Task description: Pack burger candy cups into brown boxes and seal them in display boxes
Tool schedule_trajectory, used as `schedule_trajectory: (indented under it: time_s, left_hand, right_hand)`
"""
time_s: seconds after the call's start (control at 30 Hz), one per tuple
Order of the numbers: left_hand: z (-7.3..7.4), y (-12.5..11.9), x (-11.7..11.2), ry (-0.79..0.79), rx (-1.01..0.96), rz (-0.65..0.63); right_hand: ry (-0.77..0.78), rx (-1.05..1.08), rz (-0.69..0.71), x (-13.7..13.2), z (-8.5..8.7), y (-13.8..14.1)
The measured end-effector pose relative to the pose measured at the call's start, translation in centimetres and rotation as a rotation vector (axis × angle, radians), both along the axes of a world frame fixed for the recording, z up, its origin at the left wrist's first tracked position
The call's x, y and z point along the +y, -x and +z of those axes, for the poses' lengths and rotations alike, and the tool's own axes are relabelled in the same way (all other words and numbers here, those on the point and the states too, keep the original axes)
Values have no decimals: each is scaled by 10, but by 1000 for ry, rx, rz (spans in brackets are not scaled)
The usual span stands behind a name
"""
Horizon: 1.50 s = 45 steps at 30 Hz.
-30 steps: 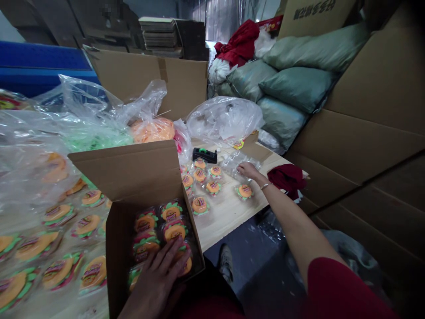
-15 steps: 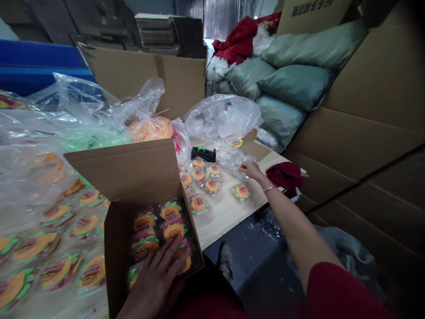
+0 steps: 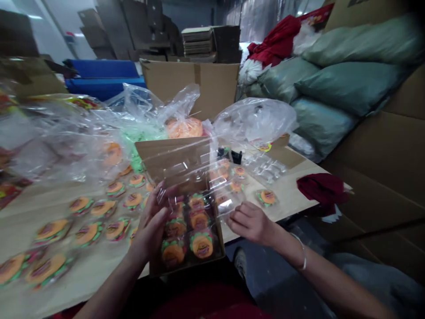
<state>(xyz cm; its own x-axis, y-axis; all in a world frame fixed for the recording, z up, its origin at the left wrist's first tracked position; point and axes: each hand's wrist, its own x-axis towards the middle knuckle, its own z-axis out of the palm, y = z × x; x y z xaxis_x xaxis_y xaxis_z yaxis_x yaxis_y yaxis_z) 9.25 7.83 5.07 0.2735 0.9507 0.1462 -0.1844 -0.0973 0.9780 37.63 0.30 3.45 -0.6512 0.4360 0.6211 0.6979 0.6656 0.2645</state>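
Observation:
A clear plastic blister tray (image 3: 199,177) is held up over an open cardboard box (image 3: 166,153) near the table's front edge. My left hand (image 3: 153,221) grips the tray's left edge with curled fingers. My right hand (image 3: 250,221) pinches its lower right corner. Inside the box lie several wrapped orange burger-shaped toys (image 3: 202,244) with green and red frills. The tray partly veils the box's raised flap and the toys behind it.
Many more wrapped toys (image 3: 86,230) cover the wooden table (image 3: 288,195) left and right of the box. Clear plastic bags (image 3: 255,119) and more trays (image 3: 265,167) lie behind. A red cloth (image 3: 320,188) sits at the right edge. Large cartons (image 3: 381,150) and grey-green sacks (image 3: 348,84) stand around.
My right hand came back from the far side of the table with a clear tray. My left hand rose from the toys in the box and took the tray's other edge. The camera turned left.

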Motion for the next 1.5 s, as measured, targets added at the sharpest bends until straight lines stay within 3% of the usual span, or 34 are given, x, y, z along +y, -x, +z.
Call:
schedule_trajectory:
  time_s: [0.1,0.23,0.3,0.37,0.47,0.6,0.77,0.87,0.97,1.03,1.1,1.2,1.3,1.37,1.5]
  left_hand:
    - [13,1,8,41,137,185]
    - [-6,22,16,-298,620,434]
    - [-21,35,19,-447,824,422]
    - [-33,44,20,-482,922,353]
    - [-41,51,18,-488,959,269]
    - [-39,53,13,-519,969,215]
    - [-45,46,9,-786,1012,267]
    - [-52,39,10,-826,1065,273]
    - [-54,39,11,-705,940,344]
    - [-52,45,8,-600,848,293]
    - [-48,51,1,-570,863,158]
    - [-44,54,-14,-706,1033,-22]
    - [-41,43,-25,-829,1184,-213]
    - [-40,32,-26,-805,1248,-334]
    - [-41,20,-21,-750,1285,-371]
  right_hand:
    - [65,6,103,-8,-8,31]
    - [245,19,189,-22,-15,63]
    - [365,6,169,-26,-14,71]
    - [464,-9,141,-26,-11,73]
    - [577,-39,126,-20,-1,71]
    - [634,-50,79,-21,19,64]
    - [658,-60,35,-37,43,64]
    - [593,-84,47,-34,39,71]
    - [504,-71,70,-18,19,80]
    - [492,-69,103,-6,0,85]
    - [498,-57,132,2,-19,89]
    - [516,-53,146,3,-36,93]
    - [534,-56,157,-2,-37,95]
    - [563,-30,186,-3,-30,93]
    - [552,216,202,13,-17,76]
